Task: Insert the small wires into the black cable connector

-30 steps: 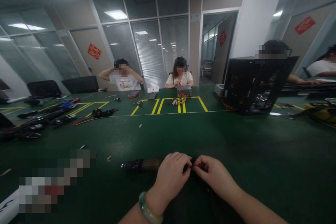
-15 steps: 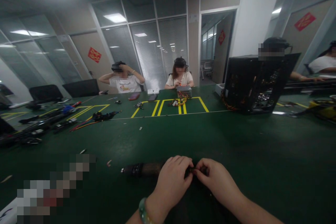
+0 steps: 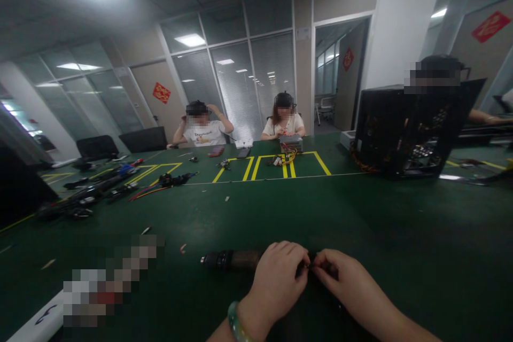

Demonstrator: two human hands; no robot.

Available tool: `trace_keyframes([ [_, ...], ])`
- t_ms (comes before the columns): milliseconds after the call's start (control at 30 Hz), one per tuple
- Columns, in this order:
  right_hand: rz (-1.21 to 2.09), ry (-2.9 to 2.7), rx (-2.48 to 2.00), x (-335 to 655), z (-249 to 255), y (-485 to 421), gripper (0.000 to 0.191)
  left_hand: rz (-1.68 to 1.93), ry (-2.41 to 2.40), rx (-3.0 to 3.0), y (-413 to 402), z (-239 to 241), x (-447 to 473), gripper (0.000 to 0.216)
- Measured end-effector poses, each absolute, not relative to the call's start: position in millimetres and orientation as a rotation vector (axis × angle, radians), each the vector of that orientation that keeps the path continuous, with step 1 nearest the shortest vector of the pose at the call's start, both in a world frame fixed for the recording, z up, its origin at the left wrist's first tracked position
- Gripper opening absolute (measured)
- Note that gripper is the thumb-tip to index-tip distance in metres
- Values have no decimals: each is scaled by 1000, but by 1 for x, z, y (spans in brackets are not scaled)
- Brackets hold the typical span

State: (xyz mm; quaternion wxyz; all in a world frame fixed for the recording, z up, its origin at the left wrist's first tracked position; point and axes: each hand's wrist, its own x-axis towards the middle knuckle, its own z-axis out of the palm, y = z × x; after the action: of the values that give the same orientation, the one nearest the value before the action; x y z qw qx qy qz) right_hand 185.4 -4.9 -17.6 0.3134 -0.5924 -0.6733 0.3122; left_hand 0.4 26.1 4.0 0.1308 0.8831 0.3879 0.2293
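Note:
My left hand (image 3: 278,280), with a green bangle on the wrist, curls its fingers over a dark cylindrical tool (image 3: 232,259) that lies on the green table (image 3: 256,208) at the bottom centre. The tool's black tip points left. My right hand (image 3: 347,280) meets the left one, its fingers pinched on a small dark part at the tool's right end; what exactly they pinch is hidden by the fingers.
A black open computer case (image 3: 412,133) stands at the right. Bundles of cables and black parts (image 3: 100,192) lie at the left. Two people sit across the table by a small grey box with coloured wires (image 3: 289,145). Yellow lines (image 3: 280,163) mark the table.
The view has swung a little to the left and up. Both hands stay closed together at the tool's right end, with only small finger movements.

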Motion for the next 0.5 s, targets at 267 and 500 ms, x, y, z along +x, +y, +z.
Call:
trace_keyframes([
  [267, 835, -1772, -1559, 186, -17, -5, 11, 681, 1152, 2548, 25, 3, 0, 16],
  [500, 846, -1777, -1541, 188, -20, -4, 11, 701, 1145, 2549, 24, 2, 1, 18],
])
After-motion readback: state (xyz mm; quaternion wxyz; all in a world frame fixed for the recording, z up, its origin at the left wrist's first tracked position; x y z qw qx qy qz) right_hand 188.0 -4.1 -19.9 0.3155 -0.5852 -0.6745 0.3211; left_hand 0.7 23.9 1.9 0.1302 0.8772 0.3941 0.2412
